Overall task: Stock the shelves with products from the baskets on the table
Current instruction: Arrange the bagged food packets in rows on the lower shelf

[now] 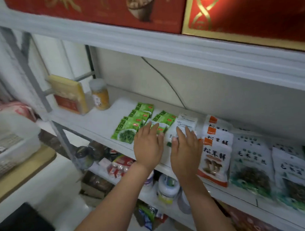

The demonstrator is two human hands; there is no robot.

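Observation:
Both hands rest on packets lying on the white middle shelf point(100, 120). My left hand point(148, 146) lies flat, fingers spread, on a green seaweed packet point(160, 128) in the second row of green packets. My right hand point(185, 148) presses flat on a white packet point(184, 124) lying back side up just to the right. Another row of green seaweed packets point(129, 128) lies to the left. Neither hand grips anything.
White and orange mushroom packets point(215, 156) and white and teal packets point(250, 165) fill the shelf to the right. A yellow bag point(69, 95) and a jar point(99, 94) stand at the back left. Red boxes point(110, 9) sit above. A white basket point(12, 142) rests on the wooden table point(20, 171) at left.

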